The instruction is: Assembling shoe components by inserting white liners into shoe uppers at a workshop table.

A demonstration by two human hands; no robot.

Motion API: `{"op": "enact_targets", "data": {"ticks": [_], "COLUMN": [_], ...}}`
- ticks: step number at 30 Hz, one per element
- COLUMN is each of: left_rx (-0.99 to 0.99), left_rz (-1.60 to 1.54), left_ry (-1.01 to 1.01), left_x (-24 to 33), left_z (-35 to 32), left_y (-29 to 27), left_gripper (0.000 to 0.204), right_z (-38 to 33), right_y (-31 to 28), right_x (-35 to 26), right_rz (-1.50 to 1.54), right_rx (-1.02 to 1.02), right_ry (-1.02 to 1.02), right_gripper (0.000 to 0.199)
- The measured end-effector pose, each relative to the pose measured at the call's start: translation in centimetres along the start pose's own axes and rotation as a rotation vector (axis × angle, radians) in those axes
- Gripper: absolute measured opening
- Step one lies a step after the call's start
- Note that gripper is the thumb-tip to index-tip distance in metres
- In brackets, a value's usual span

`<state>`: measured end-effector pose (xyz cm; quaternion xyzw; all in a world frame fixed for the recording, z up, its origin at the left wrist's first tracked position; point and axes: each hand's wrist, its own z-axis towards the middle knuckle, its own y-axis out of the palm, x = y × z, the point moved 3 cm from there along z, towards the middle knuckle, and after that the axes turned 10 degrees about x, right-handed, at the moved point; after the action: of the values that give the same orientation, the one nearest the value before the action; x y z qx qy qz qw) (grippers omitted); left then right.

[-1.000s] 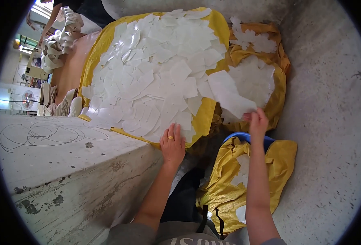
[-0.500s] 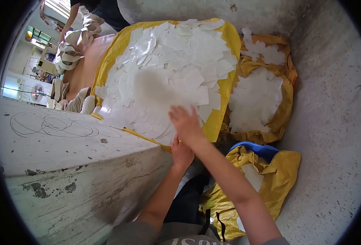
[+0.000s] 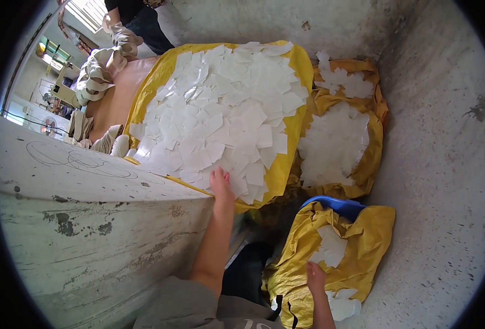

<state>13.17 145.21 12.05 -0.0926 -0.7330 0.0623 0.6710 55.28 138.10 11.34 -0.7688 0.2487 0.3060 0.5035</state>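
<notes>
I have my left hand on the near edge of the heap, so of my two it is the nearer by far: the white sheets spread away in front of it, most of them ahead and to both sides of its fingertips. Its fingers are bent and drawn close together; whether a sheet is pinched under them I cannot tell. My right hand is back near my body, over the near sack, with the heap well apart from it, ahead and to its left. Its fingers look curled inward, and I cannot make out whether they grip anything. Just ahead of it and slightly right is a small white patch on the sack, its longer way seeming to run away from me. The heap itself gives me no single long axis, since its sheets overlap at mixed angles over the yellow cloth. Beyond the near sack's blue rim, the far sack holds more white sheets, to the right of the heap and touched by neither hand.
</notes>
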Motion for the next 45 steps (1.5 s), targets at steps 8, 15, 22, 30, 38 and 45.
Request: {"op": "enact_targets", "data": {"ticks": [8,15,22,30,38,45], "left_rx": [0.278,0.404,0.494,0.251,0.019,-0.068], "left_rz": [-0.371,-0.435,-0.488,-0.628,-0.559,-0.301], "left_ry": [-0.734,-0.530,-0.239,0.027,-0.103,-0.317], "left_x": [0.9,1.6,3.8,16.7,10.4,3.8], "left_z": [4.8,6.7,7.5,4.5,12.8,14.2], "left_y": [2.5,2.2,2.5,7.4,12.1,13.9], "left_gripper": [0.027,0.022,0.018,0.022,0.030,0.031], "right_z": [-13.2,-14.1,-13.2,-14.9,-17.5,-21.6], "right_y": [-8.1,-4.1,-3.7,-4.9,-3.8,-3.1], "right_x": [11.6,10.4,8.1,9.7,9.7,14.0], "right_rz": [-0.150,-0.041,-0.010,0.059,0.143,0.148], "right_rx": [0.253,0.092,-0.020,-0.053,-0.030,-0.002], "right_ry": [0.439,0.497,0.489,0.687,0.764,0.973], "right_gripper": [0.015,0.016,0.017,0.029,0.032,0.029]}}
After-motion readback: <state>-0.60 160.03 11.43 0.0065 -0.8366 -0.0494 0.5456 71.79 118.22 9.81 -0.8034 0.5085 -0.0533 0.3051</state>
